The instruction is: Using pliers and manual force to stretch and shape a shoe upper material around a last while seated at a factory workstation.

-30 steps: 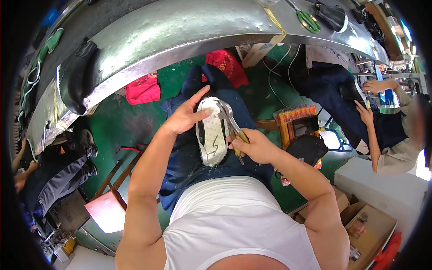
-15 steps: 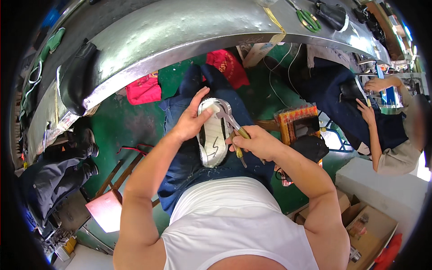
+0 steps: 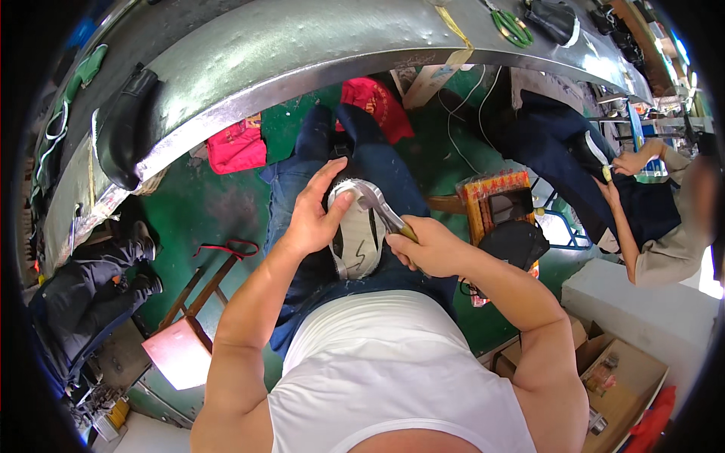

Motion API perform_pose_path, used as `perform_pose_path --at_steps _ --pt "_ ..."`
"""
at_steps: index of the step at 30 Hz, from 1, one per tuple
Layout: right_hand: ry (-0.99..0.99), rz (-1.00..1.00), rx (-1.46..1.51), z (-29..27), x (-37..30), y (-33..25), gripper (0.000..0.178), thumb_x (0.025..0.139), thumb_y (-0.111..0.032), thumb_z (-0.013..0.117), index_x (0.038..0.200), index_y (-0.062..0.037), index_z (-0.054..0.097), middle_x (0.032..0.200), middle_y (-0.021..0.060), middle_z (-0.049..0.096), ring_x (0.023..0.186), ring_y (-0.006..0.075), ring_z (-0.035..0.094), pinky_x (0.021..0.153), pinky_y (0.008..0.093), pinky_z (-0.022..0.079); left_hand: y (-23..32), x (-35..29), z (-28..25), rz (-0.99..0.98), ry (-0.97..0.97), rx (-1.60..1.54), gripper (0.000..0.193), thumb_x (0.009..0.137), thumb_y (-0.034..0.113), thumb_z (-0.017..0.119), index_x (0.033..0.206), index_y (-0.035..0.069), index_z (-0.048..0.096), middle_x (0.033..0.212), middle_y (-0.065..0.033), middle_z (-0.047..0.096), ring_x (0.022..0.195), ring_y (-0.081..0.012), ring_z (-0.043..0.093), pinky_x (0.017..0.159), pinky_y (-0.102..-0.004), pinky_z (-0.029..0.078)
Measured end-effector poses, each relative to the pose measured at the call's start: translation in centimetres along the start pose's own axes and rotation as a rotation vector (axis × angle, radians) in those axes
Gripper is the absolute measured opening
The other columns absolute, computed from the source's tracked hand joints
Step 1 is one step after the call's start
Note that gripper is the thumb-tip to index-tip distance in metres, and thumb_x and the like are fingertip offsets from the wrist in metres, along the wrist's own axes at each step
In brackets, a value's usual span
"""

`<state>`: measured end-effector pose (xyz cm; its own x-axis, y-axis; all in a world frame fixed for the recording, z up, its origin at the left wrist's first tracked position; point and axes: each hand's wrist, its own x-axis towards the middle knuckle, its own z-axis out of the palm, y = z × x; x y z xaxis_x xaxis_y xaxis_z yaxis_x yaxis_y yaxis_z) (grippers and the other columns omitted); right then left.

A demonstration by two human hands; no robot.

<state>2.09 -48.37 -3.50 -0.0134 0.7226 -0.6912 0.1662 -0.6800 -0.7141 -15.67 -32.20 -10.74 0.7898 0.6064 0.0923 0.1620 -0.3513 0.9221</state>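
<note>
Pale, whitish material faces up on the underside of a shoe (image 3: 358, 241), which lies sole-up on the person's lap, over the dark blue trousers (image 3: 389, 170). Its long axis runs almost straight out from the body, one end close to the white shirt (image 3: 377, 340), the other rounded end pointing away toward the metal bench (image 3: 302, 45); I cannot tell for certain which is the toe. A dark zigzag mark sits on the half nearer the shirt, and a strip of black shows along the left edge. The left hand (image 3: 313, 215) is partly open at the far left of the shoe, thumb laid over the rounded end and fingers stretched forward; how firmly it grips is hidden. The right hand (image 3: 427, 248) is closed around the yellowish handles of metal pliers (image 3: 385, 211), whose head slants forward and left onto that same far end; how wide the jaws stand cannot be made out. On the bench, a black boot (image 3: 121, 132) lies at left, while green-handled scissors (image 3: 512, 29) rest at right, beside another black shoe (image 3: 551, 21).
</note>
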Motion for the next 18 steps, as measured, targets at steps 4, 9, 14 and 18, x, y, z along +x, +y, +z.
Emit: perform_pose_path --at_steps 4,9,14,18 --pt "0.275 -0.325 -0.301 1.9 3.6 4.3 0.025 0.098 -0.023 0.058 0.104 0.0011 0.058 0.082 0.0190 0.066 0.074 0.0380 0.065 0.068 0.0427 0.051 -2.4 0.5 0.6 0.009 0.068 -0.145 0.044 0.093 0.009 0.063 0.135 0.002 0.053 0.141 -0.0166 0.054 0.133 -0.0286 0.050 0.110 -0.0356 0.037" --pt "0.495 -0.424 -0.279 3.0 4.1 5.1 0.030 0.096 -0.023 0.060 0.111 0.0032 0.058 0.091 0.0260 0.066 0.088 0.0460 0.063 0.077 0.0500 0.050 -2.0 1.7 -2.0 0.001 -0.183 -0.142 0.049 0.092 -0.002 0.058 0.141 0.003 0.050 0.146 -0.0135 0.051 0.139 -0.0230 0.043 0.115 -0.0331 0.031" --pt "0.380 -0.278 -0.412 2.5 1.0 3.1 0.026 0.097 -0.020 0.058 0.106 0.0043 0.055 0.092 0.0272 0.066 0.089 0.0468 0.063 0.078 0.0509 0.050 -2.2 2.0 -3.0 -0.103 -0.371 -0.307 0.054 0.093 0.008 0.064 0.144 0.007 0.048 0.150 -0.0154 0.046 0.141 -0.0262 0.041 0.115 -0.0345 0.031" --pt "0.389 -0.297 -0.524 1.9 1.2 3.0 0.025 0.096 -0.021 0.058 0.099 0.0031 0.054 0.087 0.0250 0.066 0.086 0.0452 0.064 0.076 0.0499 0.050 -2.3 1.7 -0.3 -0.267 -0.139 -0.372 0.053 0.094 0.015 0.066 0.143 0.007 0.050 0.143 -0.0145 0.053 0.130 -0.0197 0.050 0.108 -0.0315 0.038"
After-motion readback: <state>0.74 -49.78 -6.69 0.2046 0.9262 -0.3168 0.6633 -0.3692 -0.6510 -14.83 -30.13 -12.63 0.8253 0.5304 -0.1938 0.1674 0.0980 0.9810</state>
